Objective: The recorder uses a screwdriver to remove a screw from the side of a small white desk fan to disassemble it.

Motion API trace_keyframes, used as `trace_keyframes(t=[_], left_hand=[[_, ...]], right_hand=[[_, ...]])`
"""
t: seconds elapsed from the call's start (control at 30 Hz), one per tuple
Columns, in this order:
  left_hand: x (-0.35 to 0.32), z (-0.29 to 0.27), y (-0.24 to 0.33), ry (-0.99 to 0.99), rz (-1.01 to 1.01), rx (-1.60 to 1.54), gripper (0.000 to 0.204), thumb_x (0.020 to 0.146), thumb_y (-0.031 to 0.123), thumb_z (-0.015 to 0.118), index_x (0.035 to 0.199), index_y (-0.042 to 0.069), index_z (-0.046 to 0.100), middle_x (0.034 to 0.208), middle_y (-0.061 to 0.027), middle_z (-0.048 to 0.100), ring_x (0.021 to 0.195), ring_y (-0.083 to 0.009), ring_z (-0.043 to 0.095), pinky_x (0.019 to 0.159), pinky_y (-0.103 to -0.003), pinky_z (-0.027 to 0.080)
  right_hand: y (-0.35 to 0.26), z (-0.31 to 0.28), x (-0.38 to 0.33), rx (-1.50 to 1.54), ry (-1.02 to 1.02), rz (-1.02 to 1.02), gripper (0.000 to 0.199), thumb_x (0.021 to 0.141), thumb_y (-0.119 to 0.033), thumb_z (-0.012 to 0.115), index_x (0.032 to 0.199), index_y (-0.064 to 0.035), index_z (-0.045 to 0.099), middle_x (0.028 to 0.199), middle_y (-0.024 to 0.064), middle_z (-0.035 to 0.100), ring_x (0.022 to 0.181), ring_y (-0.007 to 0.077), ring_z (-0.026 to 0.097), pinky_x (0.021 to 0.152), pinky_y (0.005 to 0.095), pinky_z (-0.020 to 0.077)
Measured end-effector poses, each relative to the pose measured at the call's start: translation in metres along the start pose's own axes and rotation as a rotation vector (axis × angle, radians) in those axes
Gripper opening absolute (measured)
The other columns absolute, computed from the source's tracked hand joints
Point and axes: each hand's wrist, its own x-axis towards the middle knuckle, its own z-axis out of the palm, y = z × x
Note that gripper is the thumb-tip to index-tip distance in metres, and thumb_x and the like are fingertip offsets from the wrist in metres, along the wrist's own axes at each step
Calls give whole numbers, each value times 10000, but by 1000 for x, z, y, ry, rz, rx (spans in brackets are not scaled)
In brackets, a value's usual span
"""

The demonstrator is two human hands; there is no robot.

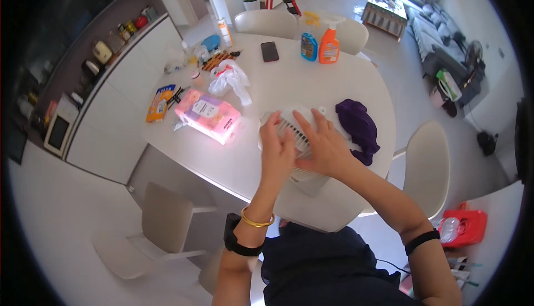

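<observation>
A white slatted plastic piece [301, 137], like a vent cover or grille, lies on the white table near its front edge. My left hand [276, 153] is over its left side, fingers bent and apart, with the tips at the slats. From the right, my right hand [326, 146] reaches across it with thumb and fingers spread. The hands cover much of the piece, so its full shape is hidden. Just right of it lies a crumpled purple cloth [357, 127]. A small white round part [322, 110] sits beyond my right fingers.
To the left are a pink tissue pack [208, 115], a white plastic bag [230, 82] and an orange packet [160, 103]. Farther back stand a black phone [270, 52], a blue bottle [308, 47] and an orange spray bottle [329, 45]. Chairs [427, 167] surround the table [278, 92].
</observation>
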Motion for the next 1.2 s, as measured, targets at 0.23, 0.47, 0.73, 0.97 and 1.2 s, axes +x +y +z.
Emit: trace_keyframes(t=[0.23,0.47,0.73,0.97,1.2], left_hand=[[-47,-3,-24,304,313,484,287,857,127,608,1124,29,574,1071,-155,602,971,-327,602,821,-417,496],[-126,44,-117,-52,118,480,409,773,231,722,1082,19,559,1042,-155,604,1000,-336,570,827,-448,487],[-113,57,-164,-153,168,548,367,794,185,680,1113,29,590,1001,-169,636,958,-347,602,814,-427,503],[-112,53,-165,-129,271,530,323,781,170,682,1065,37,607,939,-159,650,897,-336,623,781,-422,515],[-111,59,-163,-130,296,588,266,774,166,669,1009,52,623,930,-141,652,896,-326,626,772,-415,524]], right_hand=[[-3,0,11,-82,-91,207,987,637,-387,808,1459,-164,309,1320,259,415,1171,420,487,915,453,472],[-21,8,21,-20,-82,225,959,628,-328,809,1436,-96,348,1173,171,534,1043,327,579,889,390,479],[-12,14,21,-39,75,182,900,602,-352,812,1384,-92,452,1135,155,571,979,300,622,846,365,511],[6,11,17,105,85,197,906,613,-337,812,1400,-85,439,1131,148,569,999,270,608,882,349,490],[32,11,-4,467,155,150,914,613,-224,807,1413,-44,404,1155,138,530,1100,262,531,961,361,427]])
